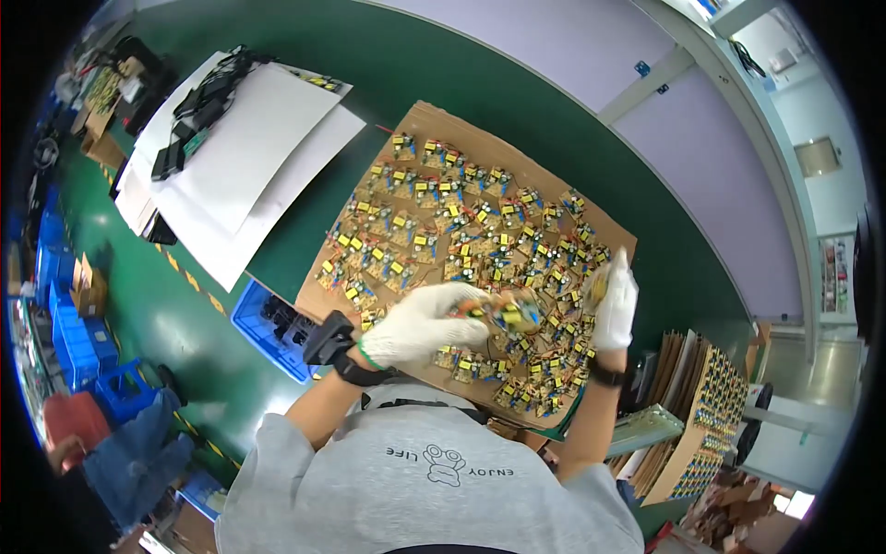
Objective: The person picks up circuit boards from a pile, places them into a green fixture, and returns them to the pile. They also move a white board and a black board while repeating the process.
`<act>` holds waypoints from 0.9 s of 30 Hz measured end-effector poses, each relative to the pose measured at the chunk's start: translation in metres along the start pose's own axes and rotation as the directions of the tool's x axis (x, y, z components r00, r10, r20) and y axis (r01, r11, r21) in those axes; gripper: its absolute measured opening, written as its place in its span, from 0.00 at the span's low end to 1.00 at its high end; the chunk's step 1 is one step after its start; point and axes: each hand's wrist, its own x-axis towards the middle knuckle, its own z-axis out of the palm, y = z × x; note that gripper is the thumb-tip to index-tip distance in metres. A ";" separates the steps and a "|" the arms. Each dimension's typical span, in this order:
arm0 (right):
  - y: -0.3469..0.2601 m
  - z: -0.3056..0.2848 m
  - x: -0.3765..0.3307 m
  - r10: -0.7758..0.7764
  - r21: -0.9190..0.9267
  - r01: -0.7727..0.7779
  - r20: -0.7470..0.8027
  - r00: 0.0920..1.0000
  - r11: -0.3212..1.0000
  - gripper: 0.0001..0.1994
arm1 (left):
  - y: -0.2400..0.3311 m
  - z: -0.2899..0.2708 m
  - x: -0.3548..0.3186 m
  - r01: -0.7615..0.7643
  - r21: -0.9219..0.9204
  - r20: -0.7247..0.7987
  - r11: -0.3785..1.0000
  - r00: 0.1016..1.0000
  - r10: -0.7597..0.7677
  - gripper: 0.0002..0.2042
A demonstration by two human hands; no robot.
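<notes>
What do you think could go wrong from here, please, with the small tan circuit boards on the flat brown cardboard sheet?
The circuit boards lie crowded on the cardboard sheet, so neighbours could snag or scrape. The blurred tan-and-yellow boards at the white-gloved left hand might slip onto others below. The white-gloved right hand is near the sheet's right edge and could nudge a board off.

Bench (388, 55): a green top is stretching under and beyond the left hand (420, 325).
Wall (683, 171): pale lilac panels are rising beyond the right hand (616, 309).
Frame (780, 185): white bars are edging those panels.
Floor (198, 346): glossy green is spreading left of the left hand.
Tape (217, 303): yellow stripes are running across it.
Light: glare is shining off the floor.
</notes>
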 end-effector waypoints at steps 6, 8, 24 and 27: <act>0.026 -0.029 0.135 0.202 -0.747 -0.073 0.083 0.976 0.661 0.27 | 0.022 -0.040 0.023 0.042 0.154 -0.245 0.987 0.969 -0.003 0.19; 0.036 -0.028 0.148 0.260 -0.833 -0.035 0.132 0.956 0.553 0.28 | 0.024 -0.045 0.031 -0.016 0.082 -0.228 0.997 0.973 0.035 0.20; 0.055 -0.022 0.136 -0.222 -0.669 0.192 0.041 0.974 0.718 0.16 | 0.019 -0.019 0.064 -0.025 0.156 -0.160 0.987 0.986 0.050 0.21; 0.020 -0.008 0.107 -0.137 -0.515 0.131 0.027 0.990 0.847 0.20 | 0.019 -0.007 0.070 -0.050 0.315 -0.138 0.948 0.986 0.098 0.22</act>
